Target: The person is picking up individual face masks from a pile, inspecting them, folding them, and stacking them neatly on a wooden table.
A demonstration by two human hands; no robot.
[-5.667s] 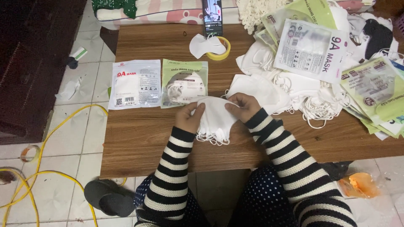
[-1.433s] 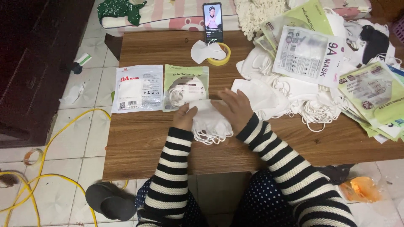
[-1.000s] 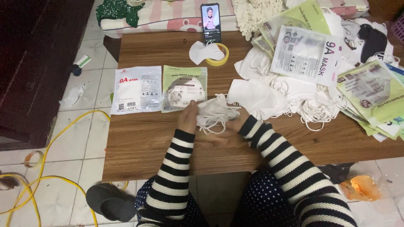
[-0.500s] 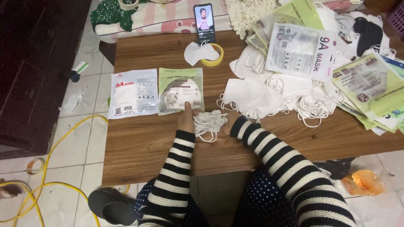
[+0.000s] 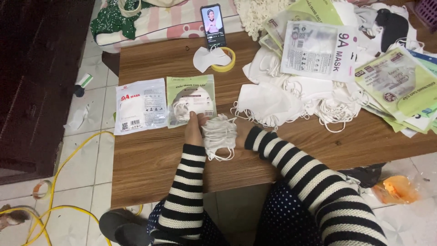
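I see both hands on a folded stack of white masks (image 5: 219, 135) at the table's (image 5: 150, 159) near edge, just below the green packet (image 5: 190, 100). Left hand (image 5: 193, 130) fingers grip its left side; right hand (image 5: 242, 132) is mostly hidden behind the stack, grip unclear.

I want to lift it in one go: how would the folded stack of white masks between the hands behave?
The stack of white masks is probably soft and light, squashing between left hand and right hand. Its loose ear loops dangle at the edge, so layers may slip apart or snag.
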